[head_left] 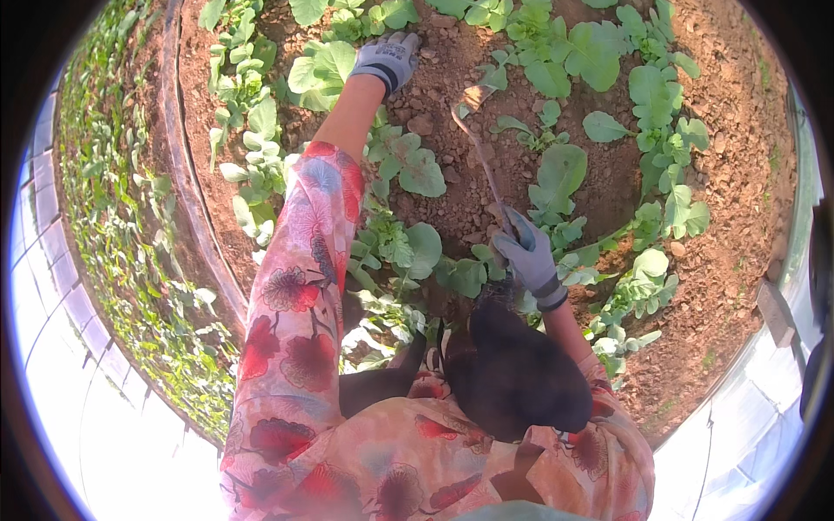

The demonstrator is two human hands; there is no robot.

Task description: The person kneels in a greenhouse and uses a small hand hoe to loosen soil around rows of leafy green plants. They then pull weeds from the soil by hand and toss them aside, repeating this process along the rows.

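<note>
Both of my hands wear grey gloves with dark cuffs. My left hand (389,60) reaches far forward, palm down, at the soil beside a broad-leaved green plant (324,70); whether its fingertips grip anything cannot be told. My right hand (525,251) is closed around the handle of a small hand hoe (481,153). The hoe's thin metal shank points forward, and its blade lies by the soil near a leafy seedling (495,73), to the right of my left hand. A smaller plant (539,133) grows just right of the shank.
Rows of leafy plants (651,98) stand on the right and on the left (251,137). A dark hose or plastic edging (189,163) runs along the left, with dense greenery (111,195) beyond. Plants grow close around my dark-clothed knees (515,371). Pale sheeting bounds both sides.
</note>
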